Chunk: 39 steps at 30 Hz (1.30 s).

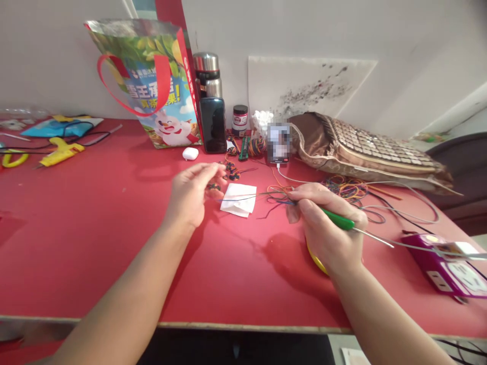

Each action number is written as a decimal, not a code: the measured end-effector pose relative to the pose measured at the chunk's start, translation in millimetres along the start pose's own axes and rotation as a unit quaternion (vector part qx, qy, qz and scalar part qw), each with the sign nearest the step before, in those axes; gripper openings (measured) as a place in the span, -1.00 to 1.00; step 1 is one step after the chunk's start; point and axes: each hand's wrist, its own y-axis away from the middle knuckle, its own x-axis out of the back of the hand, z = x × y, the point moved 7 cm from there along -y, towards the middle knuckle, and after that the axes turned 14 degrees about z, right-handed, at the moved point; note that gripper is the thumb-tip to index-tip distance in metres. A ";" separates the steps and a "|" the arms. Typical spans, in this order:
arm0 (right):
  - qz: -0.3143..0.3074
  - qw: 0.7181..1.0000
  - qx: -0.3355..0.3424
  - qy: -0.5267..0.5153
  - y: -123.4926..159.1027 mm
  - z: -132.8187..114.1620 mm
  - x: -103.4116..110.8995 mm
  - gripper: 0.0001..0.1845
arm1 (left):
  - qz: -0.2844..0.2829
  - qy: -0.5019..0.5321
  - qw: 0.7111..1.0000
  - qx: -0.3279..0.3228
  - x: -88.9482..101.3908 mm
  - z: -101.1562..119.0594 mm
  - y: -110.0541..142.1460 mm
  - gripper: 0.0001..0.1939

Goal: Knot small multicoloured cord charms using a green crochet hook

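Thin coloured threads (243, 195) stretch across the gap between my hands. My left hand (192, 195) is closed in a pinch on their left end. Close by its fingertips is a small dark multicoloured piece of threadwork (214, 187); whether the fingers touch it I cannot tell. My right hand (329, 223) is closed around a green-handled tool (338, 219), whose thin metal shaft points back to the right. The same hand's fingertips pinch the threads. Beneath the stretched threads lies a folded white paper (239, 202). A yellow ring-shaped thing (316, 258) is partly hidden under my right hand.
A tangle of coloured threads (344, 188) lies beside a brown sequined bag (365, 144). Behind stand a gift bag (167, 106), a flask (208, 76), a dark phone (213, 125) and a charging phone (279, 144). A glue gun (61, 152) lies left, a purple power strip (437, 268) right.
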 end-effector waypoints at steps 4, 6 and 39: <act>-0.014 1.000 0.010 -0.015 -0.8 -5.7 -3.3 -0.76 | 0.125 0.002 0.980 -0.156 25.0 28.2 -12.3 -0.91; -0.023 1.000 0.013 -0.016 -0.4 -8.0 -5.0 -0.74 | 0.126 -0.027 0.973 -0.191 26.0 32.6 -10.4 -0.89; -0.059 0.993 0.018 0.101 -2.4 -11.6 -14.3 -0.79 | -0.203 -0.226 0.807 -0.506 -36.1 14.7 80.0 -0.65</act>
